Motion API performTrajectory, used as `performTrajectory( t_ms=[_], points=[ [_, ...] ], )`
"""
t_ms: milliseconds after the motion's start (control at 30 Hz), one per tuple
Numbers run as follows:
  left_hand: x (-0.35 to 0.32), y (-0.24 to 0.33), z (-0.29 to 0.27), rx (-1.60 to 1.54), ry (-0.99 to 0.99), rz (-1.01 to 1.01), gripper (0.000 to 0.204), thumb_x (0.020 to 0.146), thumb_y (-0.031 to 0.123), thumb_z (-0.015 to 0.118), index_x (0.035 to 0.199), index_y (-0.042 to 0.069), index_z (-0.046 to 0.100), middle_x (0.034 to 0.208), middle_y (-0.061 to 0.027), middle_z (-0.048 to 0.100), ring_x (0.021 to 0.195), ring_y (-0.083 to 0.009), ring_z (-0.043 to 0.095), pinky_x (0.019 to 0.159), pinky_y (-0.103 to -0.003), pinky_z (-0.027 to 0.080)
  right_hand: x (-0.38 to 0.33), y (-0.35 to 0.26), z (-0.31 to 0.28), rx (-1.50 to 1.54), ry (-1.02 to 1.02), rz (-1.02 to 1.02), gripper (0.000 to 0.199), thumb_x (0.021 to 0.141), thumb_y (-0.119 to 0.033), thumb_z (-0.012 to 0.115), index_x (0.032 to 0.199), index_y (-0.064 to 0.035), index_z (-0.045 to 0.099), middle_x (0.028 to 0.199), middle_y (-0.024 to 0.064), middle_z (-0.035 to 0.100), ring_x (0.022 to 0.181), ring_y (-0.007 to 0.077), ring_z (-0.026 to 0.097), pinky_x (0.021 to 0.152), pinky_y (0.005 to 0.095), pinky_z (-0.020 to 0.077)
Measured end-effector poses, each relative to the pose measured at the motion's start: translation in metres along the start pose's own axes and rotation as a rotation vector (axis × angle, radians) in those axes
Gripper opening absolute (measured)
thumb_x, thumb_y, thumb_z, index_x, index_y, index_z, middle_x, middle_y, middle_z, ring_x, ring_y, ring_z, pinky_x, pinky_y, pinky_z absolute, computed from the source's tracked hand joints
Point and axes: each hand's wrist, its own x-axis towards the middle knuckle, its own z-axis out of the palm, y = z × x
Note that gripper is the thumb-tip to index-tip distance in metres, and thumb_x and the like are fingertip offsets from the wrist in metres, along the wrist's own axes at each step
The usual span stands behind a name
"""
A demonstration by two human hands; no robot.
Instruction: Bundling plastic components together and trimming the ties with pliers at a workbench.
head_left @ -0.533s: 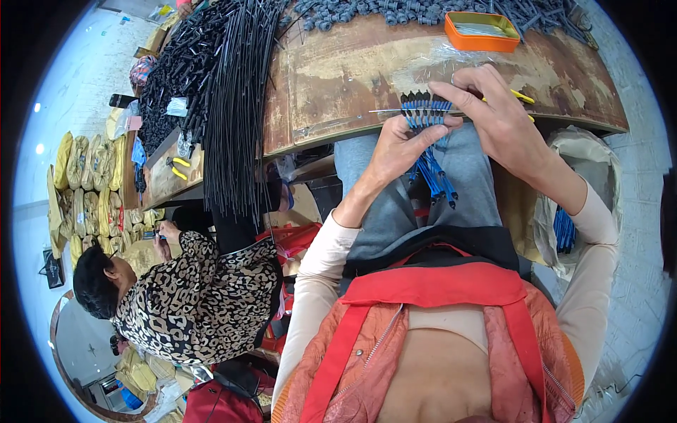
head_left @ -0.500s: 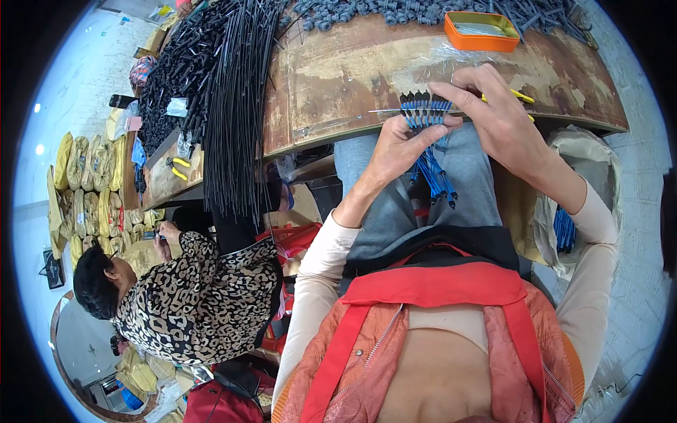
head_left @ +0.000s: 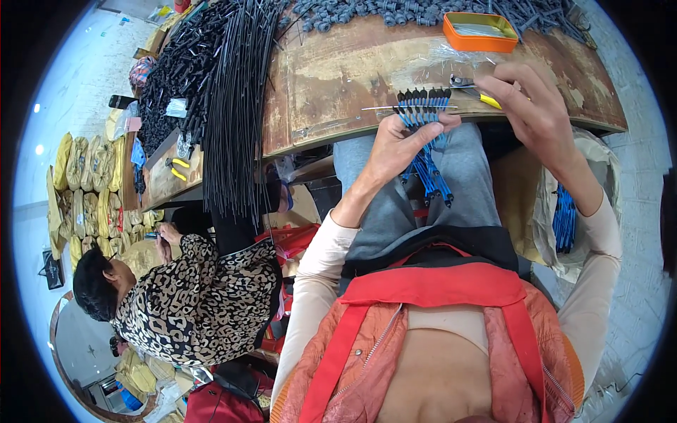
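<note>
Pinched firmly in the left hand [head_left: 399, 146], a bunch of black-tipped blue strips [head_left: 430, 173], thin rod [head_left: 375, 108] across them, by the worn table's [head_left: 338, 74] near edge, right hand [head_left: 541, 116] loosely curled near yellow-handled pliers [head_left: 489, 101], whether holding anything I can't tell

Slim blue strips [head_left: 431, 174]: black-tipped. Wooden tabletop [head_left: 331, 77]: mottled brown with pale tan patches. Rectangular orange tin [head_left: 481, 45]. Small grey plastic fittings [head_left: 395, 10]. Co-worker's long-sleeved fabric top [head_left: 197, 299]: black-and-cream leopard print. Wearer's fabric trousers [head_left: 471, 176]: plain grey.
</note>
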Motion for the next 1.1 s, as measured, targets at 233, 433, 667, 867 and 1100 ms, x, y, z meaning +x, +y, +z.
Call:
performTrajectory(
  t_ms=[233,433,667,867,1100],
  points=[
    [0.001,0.002,0.005,0.002,-0.013,-0.002,0.02,0.096,0.004,0.058,0.114,-0.002,0.066,0.112,-0.0132,0.07,0.109,-0.0211,0.065,0.097,-0.033,0.05,-0.006,-0.001,0.008,0.063,0.025,0.001,0.035,0.075,0.005,0.068,0.109,-0.0044,0.067,0.096,0.0109,0.06,0.088,0.0289,0.06,0.074,0.038,0.0492],
    [0.0,0.004,0.004,0.035,-0.018,-0.016,0.02,0.096,0.005,0.059,0.113,-0.002,0.067,0.112,-0.0108,0.07,0.107,-0.0181,0.065,0.095,-0.031,0.05,0.002,0.003,0.005,0.035,0.05,-0.07,0.029,0.077,0.004,0.068,0.105,-0.0023,0.066,0.095,0.0116,0.061,0.087,0.0297,0.06,0.074,0.0376,0.0489],
    [0.001,0.004,0.005,0.093,-0.037,-0.016,0.021,0.095,0.006,0.062,0.113,0.0,0.069,0.111,-0.0077,0.071,0.104,-0.013,0.064,0.093,-0.029,0.049,0.009,-0.001,0.017,0.154,0.036,-0.058,0.022,0.082,-0.001,0.067,0.104,0.0001,0.065,0.097,0.0113,0.064,0.09,0.03,0.062,0.077,0.0361,0.0497],
    [-0.011,0.015,0.011,0.13,0.011,0.017,0.02,0.095,0.006,0.062,0.112,0.0,0.068,0.106,-0.0083,0.072,0.103,-0.0136,0.065,0.092,-0.029,0.05,-0.029,0.025,0.057,0.295,-0.151,0.461,0.035,0.096,-0.012,0.053,0.129,-0.0017,0.057,0.128,0.0149,0.06,0.123,0.0327,0.054,0.103,0.0371,0.0417],
    [-0.036,0.061,0.044,0.193,0.012,-0.033,0.025,0.096,0.004,0.059,0.119,-0.002,0.062,0.101,-0.0103,0.072,0.099,-0.0155,0.067,0.089,-0.029,0.052,-0.092,0.062,0.095,0.071,-0.294,0.373,0.042,0.099,-0.014,0.046,0.14,-0.0016,0.047,0.144,0.0195,0.046,0.138,0.0352,0.037,0.116,0.0435,0.0271]
  ],
)
